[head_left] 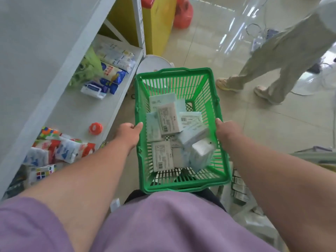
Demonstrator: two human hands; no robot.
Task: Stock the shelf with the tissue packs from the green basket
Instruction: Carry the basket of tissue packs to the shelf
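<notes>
Green basket (209, 113): slatted plastic, held at centre | tissue packs (168, 120): pale blue-white wrapped blocks with barcode labels, loosely heaped inside basket | left hand (130, 132): grips rim at 9 o'clock | right hand (227, 130): grips rim at 3 o'clock | shelf (72, 113): grey, at 9 o'clock, partly stocked.

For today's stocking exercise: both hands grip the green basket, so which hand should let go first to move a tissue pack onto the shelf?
Probably the left hand: the shelf lies on its side, while the right hand is across the green basket.
</notes>
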